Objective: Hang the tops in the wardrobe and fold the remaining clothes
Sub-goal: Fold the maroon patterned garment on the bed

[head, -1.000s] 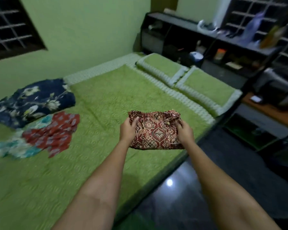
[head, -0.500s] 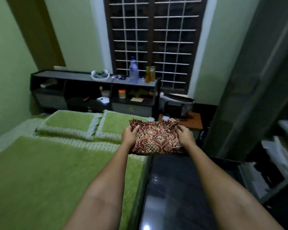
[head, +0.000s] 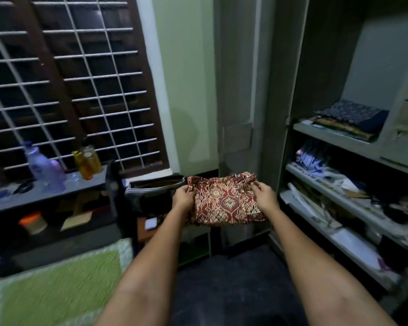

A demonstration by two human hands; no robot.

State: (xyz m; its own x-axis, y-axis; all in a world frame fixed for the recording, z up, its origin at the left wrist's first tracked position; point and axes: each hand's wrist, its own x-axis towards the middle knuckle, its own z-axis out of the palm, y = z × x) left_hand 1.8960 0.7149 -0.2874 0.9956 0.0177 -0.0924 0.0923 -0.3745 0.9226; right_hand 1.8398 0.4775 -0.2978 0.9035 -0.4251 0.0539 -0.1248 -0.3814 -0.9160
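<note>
Both hands carry a folded maroon cloth with a cream floral print (head: 226, 203) at chest level in front of the person. The left hand (head: 183, 199) pinches its left edge and the right hand (head: 264, 197) grips its right edge, fingers curled over the top on each side. The bundle hangs in the air, touching no surface, just left of the open grey wardrobe with shelves (head: 335, 137).

As a judgement, this piece is already folded and only needs a place on a shelf. One upper shelf holds a small stack of folded dark blue patterned fabric (head: 351, 116) — so some putting away looks done. The lower shelves are crowded with papers and loose items, too blurred to sort out. No hanging rail or hung tops show in this view, so whether the tops are hung cannot be told. A corner of the green quilted bed (head: 57, 285) shows at lower left, with no clothes on the visible part.
</note>
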